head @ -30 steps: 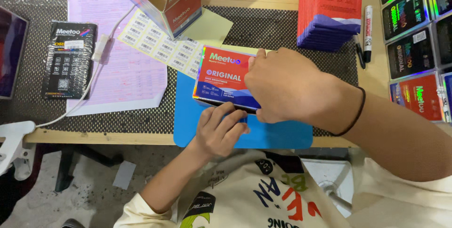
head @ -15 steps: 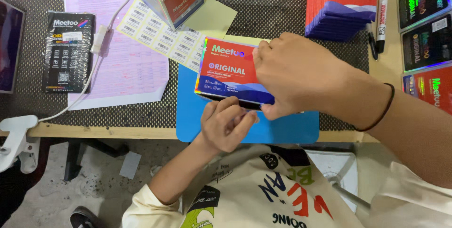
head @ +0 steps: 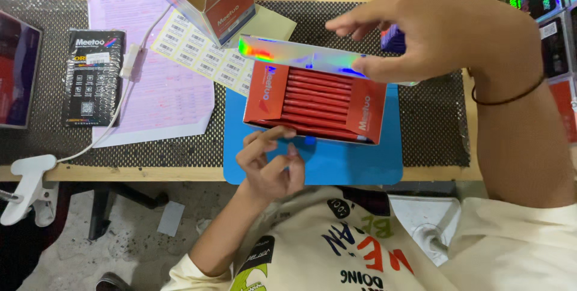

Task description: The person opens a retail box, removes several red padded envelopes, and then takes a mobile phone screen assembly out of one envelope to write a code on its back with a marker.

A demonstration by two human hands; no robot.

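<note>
Beneath the right hand (head: 445, 27), which pinches the shiny lid flap (head: 300, 55), the red box (head: 315, 103) lies open; the left hand (head: 269, 162) curls loosely, empty, just below it.

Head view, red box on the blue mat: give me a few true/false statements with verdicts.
1. The red box is open, with rows of red sticks showing inside. True.
2. The right hand holds the shiny holographic lid flap up. True.
3. The left hand is gripping the lid flap. False: it is below the box, over the blue mat, fingers curled, not on the flap.
4. The box rests on the pink paper sheet. False: it rests on the blue mat, right of that sheet.
5. A sheet of barcode labels lies left of the box. True.
</note>
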